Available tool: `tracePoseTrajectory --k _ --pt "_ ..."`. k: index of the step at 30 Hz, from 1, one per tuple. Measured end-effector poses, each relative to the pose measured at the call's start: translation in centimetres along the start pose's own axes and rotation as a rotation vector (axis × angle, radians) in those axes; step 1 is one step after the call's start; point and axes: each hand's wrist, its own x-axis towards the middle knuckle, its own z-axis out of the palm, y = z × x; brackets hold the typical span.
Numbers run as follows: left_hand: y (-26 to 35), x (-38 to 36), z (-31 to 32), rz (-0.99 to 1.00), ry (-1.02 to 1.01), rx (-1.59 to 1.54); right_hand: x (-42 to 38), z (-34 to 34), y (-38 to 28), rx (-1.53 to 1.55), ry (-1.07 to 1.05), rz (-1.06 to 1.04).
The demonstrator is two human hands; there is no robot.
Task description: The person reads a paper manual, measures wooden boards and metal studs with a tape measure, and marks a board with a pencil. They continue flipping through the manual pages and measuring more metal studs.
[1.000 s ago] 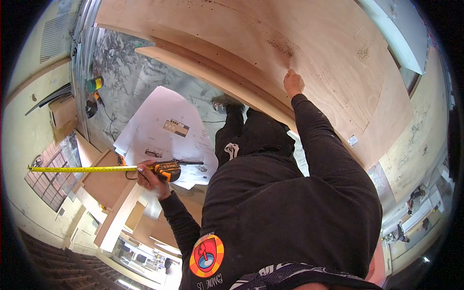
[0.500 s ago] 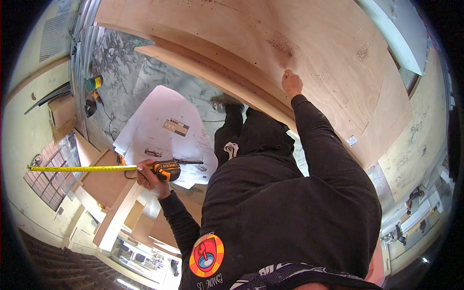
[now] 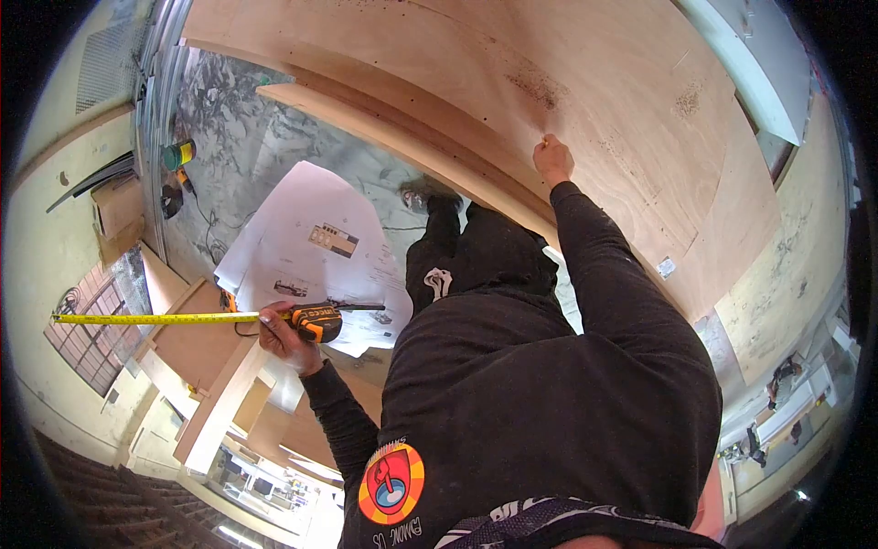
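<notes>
My left hand (image 3: 282, 335) is wrapped round an orange and black tape measure (image 3: 315, 322). Its yellow blade (image 3: 155, 319) sticks out straight to the left, pulled well out of the case. Behind the case lie large white sheets of printed drawings (image 3: 320, 206), next to my legs. My right hand (image 3: 553, 162) is closed with the fingertips pinched, close over a broad plywood panel (image 3: 631, 101). A small yellowish tip shows at those fingers; I cannot tell what it is. Dark speckled marks (image 3: 535, 90) are on the panel just beyond this hand.
A long wooden strip (image 3: 366, 137) runs along the panel's near edge. On the stained floor (image 3: 238, 110) are a green and yellow can (image 3: 178, 156) and a cord. Metal profiles (image 3: 151, 119) stand at the far left, and wooden boards (image 3: 197, 339) lie behind the tape blade.
Almost nothing differs. Both hands keep their places and grips, with only a slight shift of the whole view.
</notes>
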Motion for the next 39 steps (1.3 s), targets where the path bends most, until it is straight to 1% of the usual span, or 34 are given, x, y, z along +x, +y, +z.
tracePoseTrajectory --k 3,6,10,12,13,15,19,22,24,28,30,31,33,37,39 --pt "0.0 0.2 -0.5 -0.046 -0.038 -0.004 -0.4 -0.6 -0.3 0.000 -0.046 0.032" --pt "0.2 0.3 -0.6 -0.051 -0.028 0.034 -0.7 -0.9 -0.4 0.002 -0.086 0.063" --pt "0.9 0.2 0.1 0.014 0.002 0.026 -0.8 -0.6 -0.1 0.005 -0.075 0.049" --pt "1.2 0.1 0.1 0.051 -0.010 0.092 -0.9 -0.3 -0.1 0.005 -0.059 0.046" --pt "0.8 0.1 -0.1 0.051 -0.010 0.092 -0.9 -0.3 0.0 0.005 -0.059 0.046" --pt "0.0 0.1 -0.6 -0.011 -0.052 0.069 -1.0 -0.3 0.2 0.011 -0.071 0.042" --pt "0.2 -0.3 -0.1 -0.002 -0.019 0.022 -1.0 0.0 0.4 0.012 -0.064 0.037" --pt "0.0 -0.3 -0.1 -0.004 -0.021 0.010 -1.0 0.1 0.5 0.026 -0.056 0.020" --pt "0.0 -0.3 -0.1 -0.023 -0.022 -0.011 -0.8 0.1 0.3 0.013 -0.111 0.003" --pt "0.1 -0.1 0.0 0.003 -0.017 0.033 -0.6 0.8 0.2 0.002 -0.126 -0.018" --pt "-0.1 0.1 0.0 0.025 -0.021 0.019 -0.6 1.3 0.2 0.017 -0.117 -0.092" --pt "-0.2 0.1 -0.1 0.025 -0.021 0.019 -0.6 1.4 0.1 0.017 -0.117 -0.092" --pt "-0.5 0.2 -0.3 0.000 -0.013 -0.002 -0.8 1.3 -0.1 0.034 -0.120 -0.145" --pt "-0.4 0.2 -0.4 -0.011 -0.016 -0.017 -1.1 1.3 -0.6 0.031 -0.085 -0.124" --pt "-0.4 0.2 -0.4 -0.018 -0.007 -0.014 -1.1 1.1 -0.7 -0.035 -0.149 -0.181"
